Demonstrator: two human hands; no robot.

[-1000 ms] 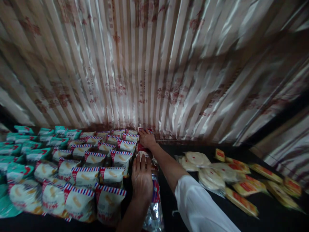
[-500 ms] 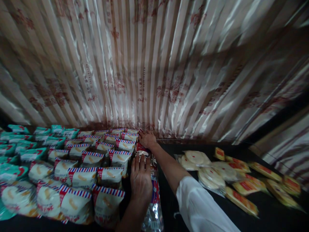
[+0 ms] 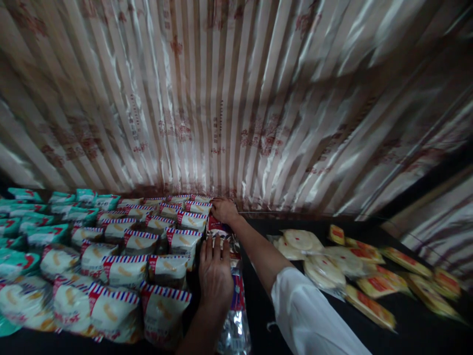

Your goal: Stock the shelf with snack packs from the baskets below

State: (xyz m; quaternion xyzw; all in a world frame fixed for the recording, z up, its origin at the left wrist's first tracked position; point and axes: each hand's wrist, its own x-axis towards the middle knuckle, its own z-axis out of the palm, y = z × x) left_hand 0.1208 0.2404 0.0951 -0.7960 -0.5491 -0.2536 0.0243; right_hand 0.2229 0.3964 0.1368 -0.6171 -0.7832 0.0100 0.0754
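Your right hand [image 3: 224, 211] is covering the far end of the dark-red packaging [image 3: 237, 286]; whether it is gripping, I cannot tell. Your left hand [image 3: 216, 281] is lying open, partly hiding the middle. The packaging is running beside stripe-topped bags [image 3: 123, 271], its near end gleaming silver, on a black surface [image 3: 263, 301] facing striped sheeting [image 3: 236, 113].

a big shiny sheet [image 3: 229, 88] with pale and brown stripes fills the back. red flowers [image 3: 264, 138] are printed on it. a dark bar [image 3: 430, 180] slants on the right. the table top [image 3: 258, 296] is black. the light is dim.
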